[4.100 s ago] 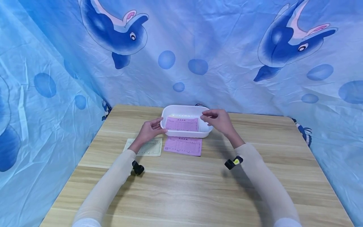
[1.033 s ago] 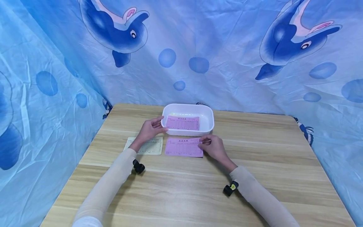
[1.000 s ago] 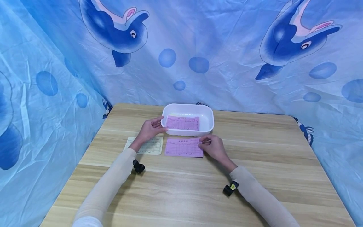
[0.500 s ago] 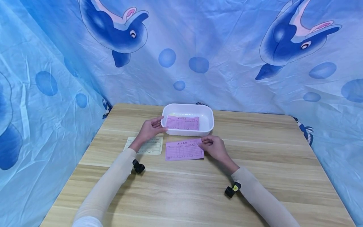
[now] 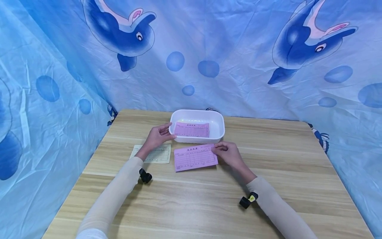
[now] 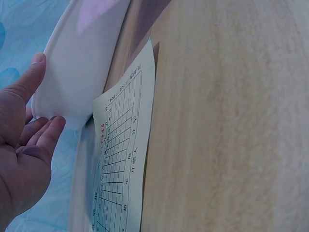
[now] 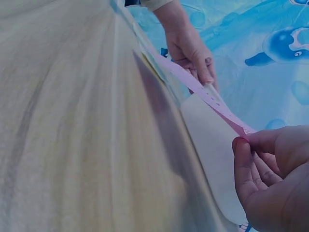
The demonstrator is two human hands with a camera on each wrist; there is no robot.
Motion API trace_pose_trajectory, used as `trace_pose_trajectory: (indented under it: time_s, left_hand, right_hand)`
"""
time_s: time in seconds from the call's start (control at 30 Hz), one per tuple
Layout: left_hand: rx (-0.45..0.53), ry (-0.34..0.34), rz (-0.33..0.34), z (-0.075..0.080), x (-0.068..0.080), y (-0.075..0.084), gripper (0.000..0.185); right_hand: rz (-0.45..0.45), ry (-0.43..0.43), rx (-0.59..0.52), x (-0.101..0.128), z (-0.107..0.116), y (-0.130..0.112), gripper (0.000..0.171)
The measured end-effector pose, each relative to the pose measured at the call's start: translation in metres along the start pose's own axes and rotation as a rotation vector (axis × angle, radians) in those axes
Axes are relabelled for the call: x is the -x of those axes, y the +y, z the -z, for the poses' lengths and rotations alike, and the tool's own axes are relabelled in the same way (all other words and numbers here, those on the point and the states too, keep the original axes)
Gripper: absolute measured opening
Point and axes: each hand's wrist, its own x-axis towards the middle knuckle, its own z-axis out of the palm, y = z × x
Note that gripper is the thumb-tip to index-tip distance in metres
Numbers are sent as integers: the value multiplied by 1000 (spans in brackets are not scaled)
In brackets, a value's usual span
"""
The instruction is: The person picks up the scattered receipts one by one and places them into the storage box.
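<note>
A pink printed slip (image 5: 195, 157) is raised off the table, its upper right corner pinched between thumb and fingers of my right hand (image 5: 228, 153). In the right wrist view that slip (image 7: 207, 96) shows nearly edge-on. My left hand (image 5: 158, 136) holds the left end of a white plastic basin (image 5: 219, 131), thumb at the near corner and fingers at the side. Inside the basin lies another pink slip (image 5: 192, 130), with a little yellow showing behind it. A pale green printed slip (image 5: 158, 155) lies on the table, partly under my left wrist; the left wrist view shows its grid.
The wooden table (image 5: 191, 205) ends at the back against a blue dolphin-print cloth (image 5: 238, 93), just behind the basin. Black cameras sit on both wrists, the left camera (image 5: 145, 176) and the right camera (image 5: 249, 200).
My right hand came from above the basin's right end down to the pink slip, took its corner and lifted it, tilting its right side up. The left hand stays on the basin.
</note>
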Motion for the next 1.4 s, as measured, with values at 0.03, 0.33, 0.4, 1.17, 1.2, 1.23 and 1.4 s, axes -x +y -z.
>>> trace_pose_trajectory:
  time_s: [0.03,0.33,0.4,1.17,1.2,1.23,1.4]
  left_hand:
    - [-3,2,-2,0,0,0,76]
    - [-20,6,6,0,3,3,76]
    - [-19,4,2,0,3,3,76]
    - [5,9,-31,0,0,-2,70]
    - [3,12,-25,0,0,-1,70]
    - [4,11,-21,0,0,-1,70]
    - [16,5,-22,0,0,-1,71]
  right_hand:
    - [-1,0,-15,0,1,-1,17]
    - [-19,-11,-161,-1,10,-18,17]
    - [-22,-10,-157,-1,12,-22,17]
    - [94,129,-131,-27,32,-57,24]
    - [105,140,-121,-30,33,-58,25]
    - [113,151,-126,-33,34,-59,25]
    - [164,187,-165,-49,38,-62,28]
